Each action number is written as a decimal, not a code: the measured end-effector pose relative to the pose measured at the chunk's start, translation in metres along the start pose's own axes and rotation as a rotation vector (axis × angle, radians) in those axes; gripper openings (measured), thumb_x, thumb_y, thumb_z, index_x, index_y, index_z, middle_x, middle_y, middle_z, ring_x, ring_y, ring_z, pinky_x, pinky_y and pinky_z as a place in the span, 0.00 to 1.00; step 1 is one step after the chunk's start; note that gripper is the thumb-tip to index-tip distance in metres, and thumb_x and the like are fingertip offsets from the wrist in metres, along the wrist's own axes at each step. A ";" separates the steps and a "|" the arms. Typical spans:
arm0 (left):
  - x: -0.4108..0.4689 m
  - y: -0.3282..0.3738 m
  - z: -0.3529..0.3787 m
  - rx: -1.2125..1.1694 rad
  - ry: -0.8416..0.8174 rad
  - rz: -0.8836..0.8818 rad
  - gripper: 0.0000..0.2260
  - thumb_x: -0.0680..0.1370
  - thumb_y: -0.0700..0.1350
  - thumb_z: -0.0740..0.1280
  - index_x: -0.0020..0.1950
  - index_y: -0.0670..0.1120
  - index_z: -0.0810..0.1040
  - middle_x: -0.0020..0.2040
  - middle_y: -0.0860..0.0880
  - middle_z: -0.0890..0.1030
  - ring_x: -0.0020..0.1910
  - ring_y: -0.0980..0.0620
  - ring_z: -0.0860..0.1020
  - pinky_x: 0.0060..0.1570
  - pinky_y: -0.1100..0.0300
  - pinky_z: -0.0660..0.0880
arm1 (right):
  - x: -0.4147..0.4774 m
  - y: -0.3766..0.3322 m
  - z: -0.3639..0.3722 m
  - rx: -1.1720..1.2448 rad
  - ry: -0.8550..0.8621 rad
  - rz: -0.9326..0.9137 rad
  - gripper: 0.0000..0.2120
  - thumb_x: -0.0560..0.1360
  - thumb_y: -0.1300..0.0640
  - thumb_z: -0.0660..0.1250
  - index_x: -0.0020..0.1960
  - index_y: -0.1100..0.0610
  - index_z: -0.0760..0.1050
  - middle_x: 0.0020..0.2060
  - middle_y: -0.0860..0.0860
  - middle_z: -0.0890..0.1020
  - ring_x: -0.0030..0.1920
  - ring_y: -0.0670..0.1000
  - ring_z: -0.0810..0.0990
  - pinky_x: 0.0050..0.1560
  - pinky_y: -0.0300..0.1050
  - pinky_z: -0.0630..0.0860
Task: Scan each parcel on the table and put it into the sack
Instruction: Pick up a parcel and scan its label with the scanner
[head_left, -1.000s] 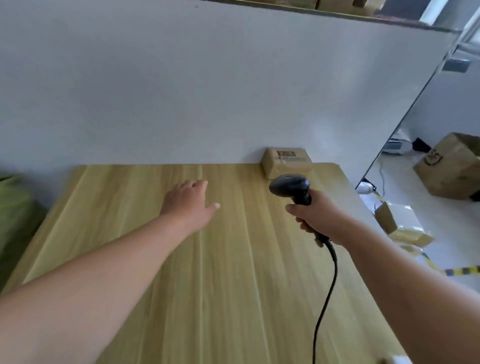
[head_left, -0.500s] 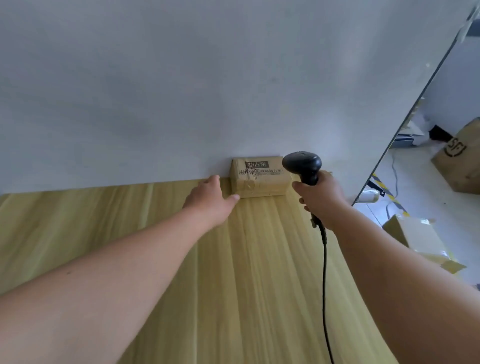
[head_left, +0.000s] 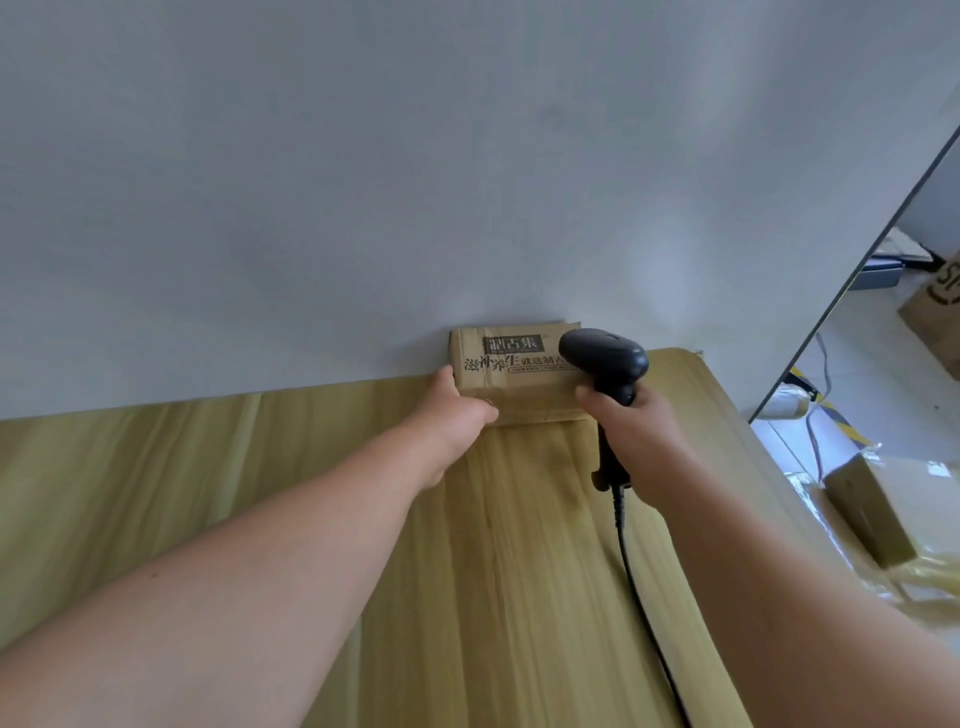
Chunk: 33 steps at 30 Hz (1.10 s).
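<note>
1. Left grip (head_left: 457, 410) holds the left end of the parcel (head_left: 519, 382), with the thumb on the near face by the lower corner and the fingers curled round the far left edge.
2. Right grip (head_left: 641, 439) is closed round the handle of a black handheld scanner (head_left: 602, 353). The scanner's head hangs over the parcel's right end and hides part of the print.
3. The parcel is a brown cardboard box lying flat at the far edge of the desk (head_left: 311, 519), towards its right side, with its back against the white wall (head_left: 415, 156).
4. A dark rectangular label on the parcel's top carries three pale Chinese characters. The last two read 古集; the first is unclear. Below it, larger dark print begins 滋补养生, followed by a smaller 就选, and the rest runs under the scanner head. A thin line beneath is too small to read.
5. A black cable (head_left: 628, 561) runs from the bottom of the scanner's handle across the light wood-grain desk towards the near edge.
6. To the right of the desk, a cardboard box (head_left: 867, 514) lies on clear plastic wrapping on the floor. Farther back, a brown box (head_left: 935, 306) cut off by the frame edge shows part of a dark logo, of which only an S-like letter can be made out.
</note>
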<state>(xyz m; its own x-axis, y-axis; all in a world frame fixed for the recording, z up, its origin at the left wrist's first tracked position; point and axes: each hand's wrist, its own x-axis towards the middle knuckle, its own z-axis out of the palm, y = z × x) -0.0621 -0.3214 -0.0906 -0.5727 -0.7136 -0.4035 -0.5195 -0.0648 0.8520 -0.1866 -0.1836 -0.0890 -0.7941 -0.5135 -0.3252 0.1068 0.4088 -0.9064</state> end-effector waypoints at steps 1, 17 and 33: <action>-0.003 -0.003 -0.002 0.000 0.026 0.016 0.37 0.76 0.39 0.68 0.79 0.50 0.50 0.75 0.48 0.63 0.69 0.49 0.66 0.62 0.59 0.63 | -0.006 0.001 0.001 0.018 -0.001 0.003 0.05 0.77 0.51 0.69 0.49 0.51 0.75 0.38 0.52 0.76 0.38 0.52 0.74 0.42 0.48 0.75; -0.194 -0.063 -0.140 0.844 0.185 0.252 0.40 0.65 0.51 0.75 0.71 0.55 0.58 0.63 0.51 0.65 0.54 0.48 0.75 0.48 0.56 0.75 | -0.215 -0.038 0.040 0.070 -0.211 0.030 0.07 0.77 0.50 0.70 0.52 0.48 0.75 0.53 0.54 0.82 0.54 0.58 0.83 0.56 0.61 0.81; -0.433 -0.142 -0.342 -0.180 -0.123 -0.244 0.19 0.68 0.52 0.75 0.54 0.43 0.81 0.45 0.45 0.81 0.44 0.46 0.78 0.52 0.54 0.77 | -0.490 -0.071 0.169 0.046 -0.227 -0.078 0.08 0.75 0.49 0.72 0.51 0.48 0.75 0.53 0.53 0.80 0.46 0.54 0.82 0.53 0.63 0.81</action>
<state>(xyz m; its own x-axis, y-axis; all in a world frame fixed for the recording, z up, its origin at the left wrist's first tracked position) 0.4766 -0.2418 0.0771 -0.5230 -0.5730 -0.6310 -0.5371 -0.3534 0.7660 0.2954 -0.0884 0.0891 -0.6470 -0.7005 -0.3012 0.0818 0.3290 -0.9408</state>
